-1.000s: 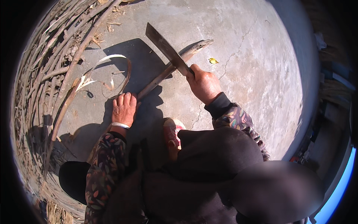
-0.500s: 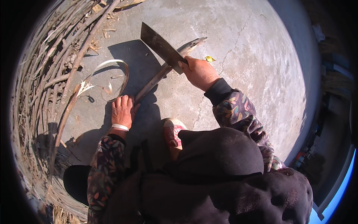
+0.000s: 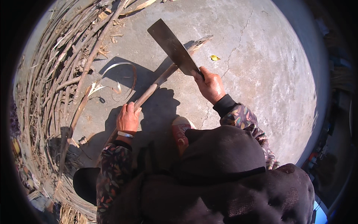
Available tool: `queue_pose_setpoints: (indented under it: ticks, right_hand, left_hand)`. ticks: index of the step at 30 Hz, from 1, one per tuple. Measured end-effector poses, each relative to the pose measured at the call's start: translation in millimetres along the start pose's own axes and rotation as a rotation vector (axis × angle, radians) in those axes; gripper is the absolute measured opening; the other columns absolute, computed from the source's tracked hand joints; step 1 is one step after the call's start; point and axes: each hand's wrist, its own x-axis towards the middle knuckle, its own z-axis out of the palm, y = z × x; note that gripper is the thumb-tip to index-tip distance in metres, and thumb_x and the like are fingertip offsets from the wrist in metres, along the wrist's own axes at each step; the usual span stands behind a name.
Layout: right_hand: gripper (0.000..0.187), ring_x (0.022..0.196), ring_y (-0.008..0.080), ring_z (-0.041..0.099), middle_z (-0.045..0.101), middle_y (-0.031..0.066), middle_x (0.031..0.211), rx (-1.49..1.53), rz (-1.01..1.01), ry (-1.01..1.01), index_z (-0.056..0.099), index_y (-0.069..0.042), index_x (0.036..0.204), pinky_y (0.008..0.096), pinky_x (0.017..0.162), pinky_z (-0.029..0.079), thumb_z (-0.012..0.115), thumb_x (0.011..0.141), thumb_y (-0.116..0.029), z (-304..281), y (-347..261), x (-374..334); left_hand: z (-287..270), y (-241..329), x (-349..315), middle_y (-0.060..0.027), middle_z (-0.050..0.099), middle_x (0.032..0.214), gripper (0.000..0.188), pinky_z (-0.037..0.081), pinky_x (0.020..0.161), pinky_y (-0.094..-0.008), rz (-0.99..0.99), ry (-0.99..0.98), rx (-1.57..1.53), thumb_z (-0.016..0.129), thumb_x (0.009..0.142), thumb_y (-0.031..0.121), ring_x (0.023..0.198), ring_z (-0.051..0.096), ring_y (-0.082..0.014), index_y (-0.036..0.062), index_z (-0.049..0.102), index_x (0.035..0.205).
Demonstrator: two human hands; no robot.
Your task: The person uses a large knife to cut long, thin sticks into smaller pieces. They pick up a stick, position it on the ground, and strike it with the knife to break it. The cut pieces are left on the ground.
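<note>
My left hand [image 3: 128, 118] is wrapped round a long peeled-looking stick [image 3: 154, 84], which slants from beside my left forearm up to the right. Its far end is pale and splintered. In my right hand [image 3: 211, 85] is a cleaver [image 3: 172, 45] with a dark, broad rectangular blade, gripped by the handle. The blade points up and left and crosses over the stick in this view; whether it touches the wood I cannot tell. My right fingers hide most of the handle.
A heap of thin branches [image 3: 56, 71] lies along the left. A curled bark strip [image 3: 135, 74] is on the concrete floor [image 3: 268, 71], near the stick. A yellow leaf [image 3: 215, 58] lies beyond my right hand. My red shoe [image 3: 181, 134] is between my arms.
The cleaver has turned so that more of its flat side shows, and its shadow has shifted. The stick shows more below my left hand. The whole view has moved slightly.
</note>
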Motion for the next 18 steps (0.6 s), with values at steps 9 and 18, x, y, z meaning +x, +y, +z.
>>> queue_pose_setpoints:
  ticks: [9,18]
  right_hand:
    - [0.026,0.054,0.0292,0.056,0.057,0.0177,0.064,0.292,0.154,0.186,0.055,-0.001,0.089,0.0368,0.054,0.046,0.059,0.097,-0.026,-40,-12,3]
    - [0.018,0.073,0.0453,0.062,0.062,0.0245,0.073,0.061,0.066,0.016,0.054,-0.002,0.096,0.0471,0.061,0.049,0.059,0.094,-0.02,-30,-34,-28]
  left_hand:
    - [-20,23,-10,-0.0243,0.066,0.088,0.04,0.05,0.071,-0.0525,-0.174,-0.385,-0.286,0.047,0.098,0.045,0.085,0.063,-0.0465,0.0062,0.057,0.105]
    - [-27,18,6,-0.0265,0.066,0.09,0.056,0.048,0.073,-0.0555,-0.29,-0.444,-0.178,0.036,0.098,0.056,0.089,0.061,-0.0486,0.0043,0.059,0.097]
